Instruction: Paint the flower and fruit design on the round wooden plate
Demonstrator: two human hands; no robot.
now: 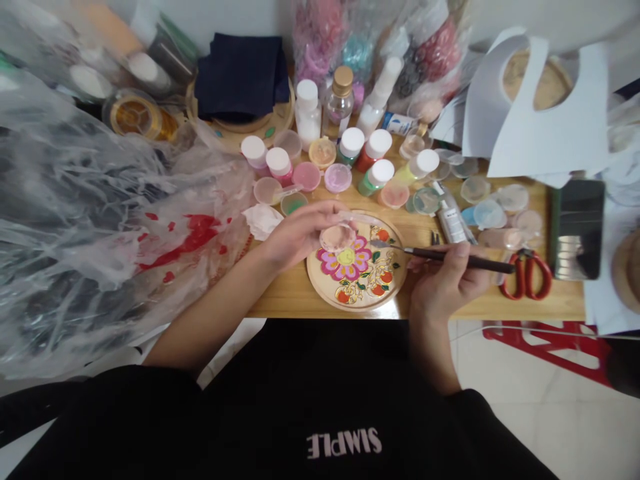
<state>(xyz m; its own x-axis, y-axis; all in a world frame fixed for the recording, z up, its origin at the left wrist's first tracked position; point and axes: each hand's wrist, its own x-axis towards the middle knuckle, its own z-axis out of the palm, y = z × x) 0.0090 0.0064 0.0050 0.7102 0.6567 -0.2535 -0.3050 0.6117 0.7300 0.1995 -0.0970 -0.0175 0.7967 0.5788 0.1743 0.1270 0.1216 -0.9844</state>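
Note:
My left hand (305, 230) grips a small clear cup (338, 237) with a pale pinkish paste in it, tilted over the upper left of a round wooden plaque (320, 293). On the plaque is a pink flower (345, 259) with a yellow centre, with gold-outlined leaves and orange fruit around it. A palette knife with a dark handle (430, 255) is pinched in my right hand (447, 280). Its thin metal blade (384, 245) points left above the plaque, a little to the right of the cup.
Several small cups of colour and white-capped bottles (377, 177) crowd behind the plaque. To the right lie a glue tube (451, 223), red-handled scissors (527, 275) and a phone (579, 230). Crumpled plastic film (100, 220) covers the left side. A folded dark cloth (243, 77) rests at the back.

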